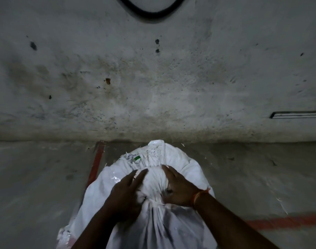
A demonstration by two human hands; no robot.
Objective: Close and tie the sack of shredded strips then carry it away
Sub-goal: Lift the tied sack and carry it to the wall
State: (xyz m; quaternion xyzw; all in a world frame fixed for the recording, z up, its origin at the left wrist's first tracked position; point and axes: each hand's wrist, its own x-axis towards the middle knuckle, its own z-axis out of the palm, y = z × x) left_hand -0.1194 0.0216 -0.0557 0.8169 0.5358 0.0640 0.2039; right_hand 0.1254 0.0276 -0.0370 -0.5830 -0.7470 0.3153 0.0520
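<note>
A big white woven sack point(180, 164) stands on the floor right below me, its mouth gathered into a bunched neck point(153, 182) with a tight pinch under it. My left hand point(125, 193) presses on the left side of that bunch, fingers stretched over the cloth. My right hand point(178, 187), with an orange thread on the wrist, cups the right side of the bunch. Thin white shredded strips stick out of the folds near the top point(144, 159). Whether a knot or cord holds the neck is hidden by my hands.
A stained grey wall point(153, 78) rises just behind the sack, with a black cable loop point(151, 13) at the top. Red painted lines point(96, 164) mark the concrete floor at left and right point(286, 221). Loose strips lie at right point(283, 205).
</note>
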